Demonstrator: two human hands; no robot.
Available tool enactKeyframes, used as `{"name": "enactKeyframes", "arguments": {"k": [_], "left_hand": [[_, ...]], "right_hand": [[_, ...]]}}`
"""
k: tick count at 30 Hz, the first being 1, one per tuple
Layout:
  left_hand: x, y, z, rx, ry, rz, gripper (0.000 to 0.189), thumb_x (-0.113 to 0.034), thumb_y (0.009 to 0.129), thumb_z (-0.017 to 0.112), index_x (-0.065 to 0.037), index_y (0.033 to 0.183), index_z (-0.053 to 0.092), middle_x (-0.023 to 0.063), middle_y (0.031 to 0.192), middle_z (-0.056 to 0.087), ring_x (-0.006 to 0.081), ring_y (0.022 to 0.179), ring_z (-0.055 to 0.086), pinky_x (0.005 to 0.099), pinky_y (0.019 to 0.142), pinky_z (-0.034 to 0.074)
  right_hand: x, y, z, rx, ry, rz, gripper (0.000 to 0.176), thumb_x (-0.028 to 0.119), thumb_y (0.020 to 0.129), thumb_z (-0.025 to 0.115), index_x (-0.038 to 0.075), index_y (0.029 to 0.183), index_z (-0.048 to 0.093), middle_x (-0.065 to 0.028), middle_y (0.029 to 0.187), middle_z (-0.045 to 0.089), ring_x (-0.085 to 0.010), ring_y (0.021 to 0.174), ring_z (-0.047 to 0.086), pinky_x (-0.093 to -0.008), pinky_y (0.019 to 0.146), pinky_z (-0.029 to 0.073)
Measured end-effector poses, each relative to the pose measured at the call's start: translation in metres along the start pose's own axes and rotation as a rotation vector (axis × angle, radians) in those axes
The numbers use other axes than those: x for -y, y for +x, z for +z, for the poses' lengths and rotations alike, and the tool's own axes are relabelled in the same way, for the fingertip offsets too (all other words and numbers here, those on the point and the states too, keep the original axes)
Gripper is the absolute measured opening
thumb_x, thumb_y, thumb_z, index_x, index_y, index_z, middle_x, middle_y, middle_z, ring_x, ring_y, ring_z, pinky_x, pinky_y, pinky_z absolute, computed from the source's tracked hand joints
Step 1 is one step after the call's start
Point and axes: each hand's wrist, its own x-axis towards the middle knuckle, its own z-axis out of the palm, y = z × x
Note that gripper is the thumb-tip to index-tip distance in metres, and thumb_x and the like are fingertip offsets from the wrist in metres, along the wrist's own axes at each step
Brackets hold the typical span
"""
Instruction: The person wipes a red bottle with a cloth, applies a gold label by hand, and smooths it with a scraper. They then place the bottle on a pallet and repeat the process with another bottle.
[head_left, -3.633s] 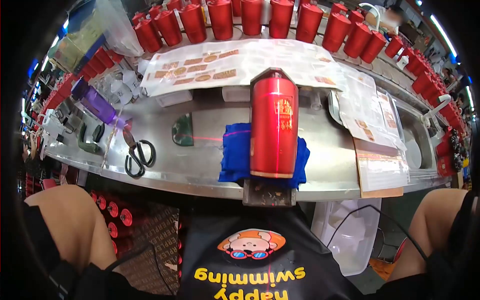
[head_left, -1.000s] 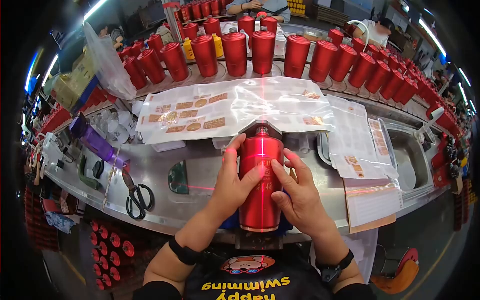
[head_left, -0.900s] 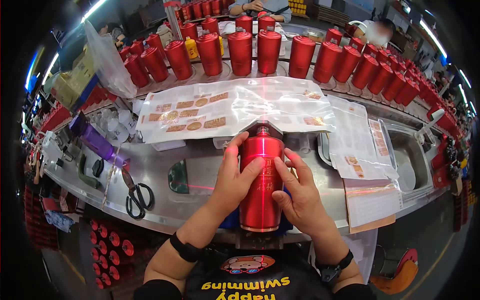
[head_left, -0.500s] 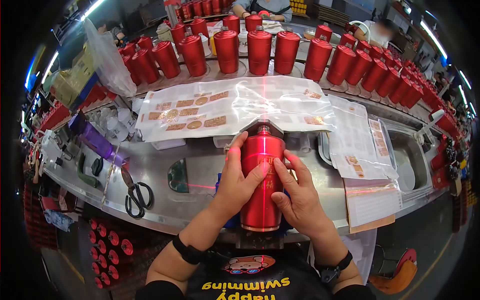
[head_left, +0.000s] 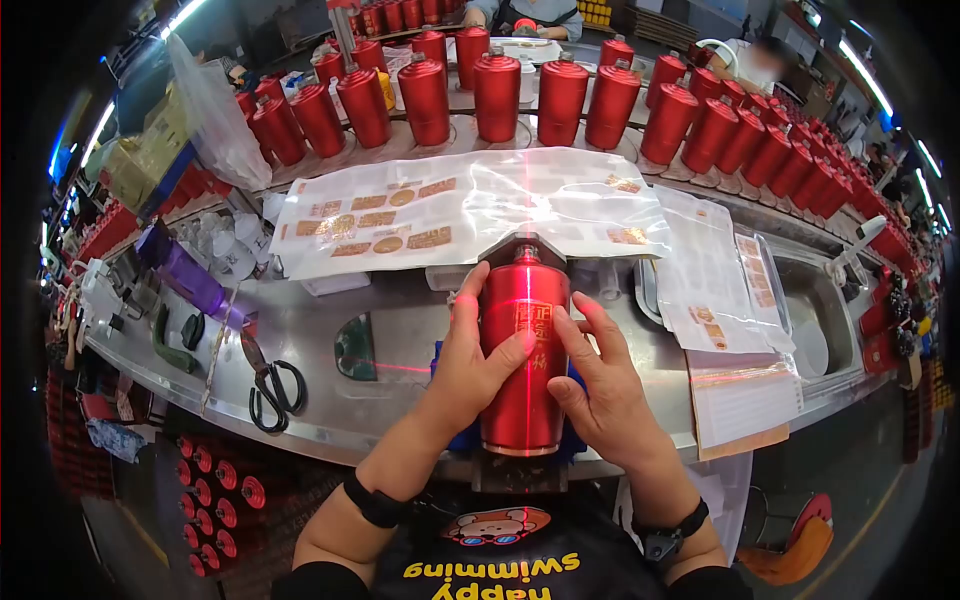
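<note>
A glossy red bottle with gold characters on its front lies with its neck away from me, against an angled dark metal stop. My left hand is wrapped along its left side, the thumb pressing on the front by the gold print. At the right side, my right hand has its fingers spread, with fingertips and thumb at the bottle's edge. Whether they press on it is hard to tell. Red laser lines cross the bottle. Just beyond the neck lies a white sheet bearing gold decals.
Scissors, a dark green curved piece and a purple bottle lie to the left. More decal sheets and a sink are at the right. Behind, red bottles line a conveyor; other people sit beyond.
The bottle has turned a little, so its gold characters show differently, and it sits slightly farther away. My right hand has shifted slightly right, its fingers more spread. The conveyor bottles have moved along.
</note>
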Motion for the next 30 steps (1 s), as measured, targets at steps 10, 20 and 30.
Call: {"name": "enactKeyframes", "arguments": {"k": [10, 20, 30], "left_hand": [[0.005, 0.001, -0.002, 0.021, -0.020, 0.004, 0.091, -0.036, 0.091, 0.068, 0.006, 0.151, 0.014, 0.0274, 0.150, 0.027, 0.0341, 0.141, 0.029, 0.0414, 0.116, 0.024], [-0.003, 0.000, 0.001, 0.045, -0.170, -0.023, 0.089, -0.032, 0.093, 0.066, 0.007, 0.152, 0.012, 0.0268, 0.152, 0.025, 0.0314, 0.143, 0.026, 0.0395, 0.117, 0.021], [-0.001, -0.002, -0.002, 0.048, 0.003, 0.010, 0.094, -0.038, 0.091, 0.067, 0.007, 0.152, 0.012, 0.0284, 0.151, 0.027, 0.0352, 0.142, 0.027, 0.0407, 0.117, 0.020]], "right_hand": [[0.000, 0.001, 0.004, 0.009, 0.005, 0.007, 0.056, 0.033, 0.095, 0.062, 0.007, 0.143, 0.048, -0.0263, 0.145, 0.037, -0.0383, 0.115, 0.049, -0.0424, 0.098, 0.043], [-0.001, 0.003, 0.004, 0.024, 0.001, 0.019, 0.056, 0.033, 0.096, 0.062, 0.007, 0.144, 0.048, -0.0257, 0.145, 0.038, -0.0381, 0.113, 0.051, -0.0428, 0.099, 0.044], [0.001, -0.003, -0.009, -0.174, 0.084, 0.047, 0.055, 0.002, 0.092, 0.063, 0.001, 0.144, 0.043, -0.0258, 0.138, 0.050, -0.0258, 0.114, 0.062, -0.0321, 0.089, 0.052]]}}
